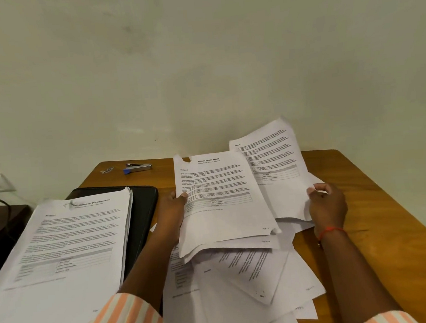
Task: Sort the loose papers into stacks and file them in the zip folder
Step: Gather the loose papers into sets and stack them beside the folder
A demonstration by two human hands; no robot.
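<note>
Paper covers much of the wooden table [376, 200] that we look down on. At six o'clock from our hands the loose papers [242, 275] lie in an overlapping heap, some face up and turned at odd angles. Our left hand [172, 209] pinches the left edge of the report sheets [222, 201], a few pages headed Sample Health Report, with the thumb on top. Our right hand [327, 203], a red thread [331, 230] round its wrist, grips the right edge of another printed sheet [275, 162]. This sheet sits at one o'clock from the report sheets and partly behind them. At nine o'clock from the left hand a thick stack [61, 247] rests on the black zip folder [145, 211], covering most of it. At eleven o'clock, near the table's far edge, lies a stapler [138, 167].
</note>
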